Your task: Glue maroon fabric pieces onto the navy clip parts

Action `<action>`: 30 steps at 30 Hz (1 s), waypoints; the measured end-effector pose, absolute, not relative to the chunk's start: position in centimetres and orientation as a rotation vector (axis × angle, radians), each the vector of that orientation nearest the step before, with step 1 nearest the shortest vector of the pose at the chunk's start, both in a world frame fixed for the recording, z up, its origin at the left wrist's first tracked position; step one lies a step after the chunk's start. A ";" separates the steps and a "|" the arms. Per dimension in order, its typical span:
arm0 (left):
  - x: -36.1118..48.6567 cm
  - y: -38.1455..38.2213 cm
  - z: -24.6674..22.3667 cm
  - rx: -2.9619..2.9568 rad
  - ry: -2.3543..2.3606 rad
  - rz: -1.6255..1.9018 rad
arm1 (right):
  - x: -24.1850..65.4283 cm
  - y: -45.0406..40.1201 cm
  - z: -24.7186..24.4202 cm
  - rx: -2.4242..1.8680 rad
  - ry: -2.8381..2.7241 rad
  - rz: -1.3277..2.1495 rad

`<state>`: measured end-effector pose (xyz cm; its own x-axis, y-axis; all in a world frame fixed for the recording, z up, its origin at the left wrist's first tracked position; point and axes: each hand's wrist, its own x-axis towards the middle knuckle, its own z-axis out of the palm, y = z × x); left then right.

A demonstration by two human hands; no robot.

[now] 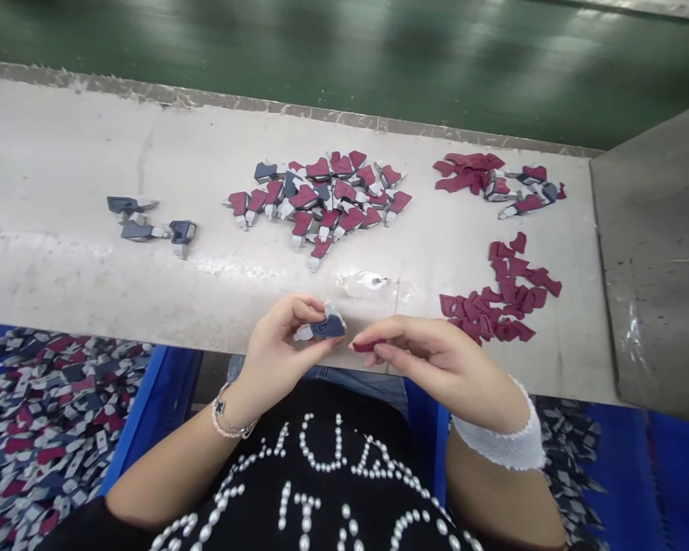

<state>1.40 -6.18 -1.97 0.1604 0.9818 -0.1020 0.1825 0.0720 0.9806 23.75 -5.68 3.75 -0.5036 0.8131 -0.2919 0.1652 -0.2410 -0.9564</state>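
Note:
My left hand [287,337] pinches a small blue-and-grey plastic part [327,327] between thumb and fingers, over the front edge of the table. Just right of it, my right hand [425,348] holds a small dark red plastic piece [368,346] by its fingertips. A short gap separates the two pieces. Beyond my hands lies a heap of grey parts with red or blue faces [333,195]. Loose red pieces [508,295] are spread to the right of my right hand.
Several blue-and-grey parts [135,222] lie at the left of the table [207,283]. More red pieces [471,170] are at the back right. A blue bin [143,413] full of parts stands lower left; another [620,467] is lower right. A metal panel [654,260] bounds the right.

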 end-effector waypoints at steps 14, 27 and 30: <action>2.3 -7.2 -3.3 1.382 1.230 1.051 | 22.0 -4.9 2.3 -1.340 -1.452 1.748; 2.0 -6.8 -2.1 1.809 1.185 1.076 | 22.2 -4.1 3.4 -1.501 -1.668 1.596; 1.7 -6.7 -1.7 1.876 1.148 1.040 | 22.4 -3.8 3.9 -1.545 -1.825 1.531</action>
